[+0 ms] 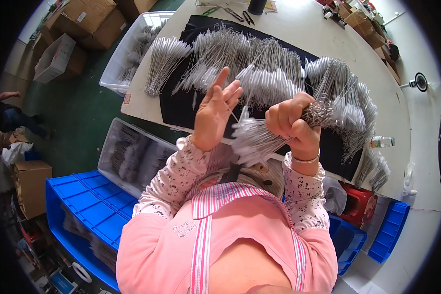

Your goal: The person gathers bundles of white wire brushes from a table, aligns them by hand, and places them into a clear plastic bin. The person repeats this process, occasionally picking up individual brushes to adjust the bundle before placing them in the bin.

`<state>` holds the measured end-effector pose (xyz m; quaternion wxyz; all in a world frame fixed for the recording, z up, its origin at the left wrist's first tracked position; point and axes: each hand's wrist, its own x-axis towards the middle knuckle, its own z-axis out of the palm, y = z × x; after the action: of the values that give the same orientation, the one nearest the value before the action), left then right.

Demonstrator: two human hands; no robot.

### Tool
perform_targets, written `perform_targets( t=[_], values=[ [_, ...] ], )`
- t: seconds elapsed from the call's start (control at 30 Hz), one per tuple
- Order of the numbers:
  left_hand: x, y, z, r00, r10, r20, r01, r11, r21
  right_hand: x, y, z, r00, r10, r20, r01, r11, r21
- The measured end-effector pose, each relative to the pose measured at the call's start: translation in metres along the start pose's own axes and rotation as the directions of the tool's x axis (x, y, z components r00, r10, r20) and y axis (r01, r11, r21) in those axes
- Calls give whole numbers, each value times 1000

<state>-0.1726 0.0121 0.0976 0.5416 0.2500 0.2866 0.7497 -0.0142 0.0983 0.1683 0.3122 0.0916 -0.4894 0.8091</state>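
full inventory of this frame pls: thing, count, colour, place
bundle of wire brushes: one, white bristles, metal stems, clenched in the right hand
loose wire brushes: many, too many to count, white and metal, in rows on the black cloth
black cloth: one, on the table
table: one, white, ahead of the person
scissors: one pair, dark, far table edge
clear bins: two, holding brushes, left of the table
blue crates: several, on the floor left and right
cardboard boxes: several, brown, upper left and left edge
bottle: one, clear, right table edge
red stool: one, under the table
left hand: raised, fingers spread, pinching one thin brush stem
right hand: fisted round the bundle
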Motion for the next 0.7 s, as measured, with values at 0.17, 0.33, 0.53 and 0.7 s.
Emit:
perform_targets(
  t=[0.17, 0.33, 0.53, 0.7],
  values=[
    [2, -7, 22, 994, -100, -47, 96, 992, -75, -3, 4, 14, 989, 130, -70, -140, 980, -144],
    [1, -11, 19, 937, 59, -343, -99, 990, -102, -12, -1, 11, 988, 47, -145, -64, 991, -114],
    [14, 56, -34, 818, 312, -483, -431, 889, -156, -40, -47, 16, 918, -341, -202, 303, 932, -198],
    [2, 10, 12, 966, 249, 67, -258, 943, 209, -32, -14, 21, 875, -371, -311, 132, 801, -584]
  ],
)
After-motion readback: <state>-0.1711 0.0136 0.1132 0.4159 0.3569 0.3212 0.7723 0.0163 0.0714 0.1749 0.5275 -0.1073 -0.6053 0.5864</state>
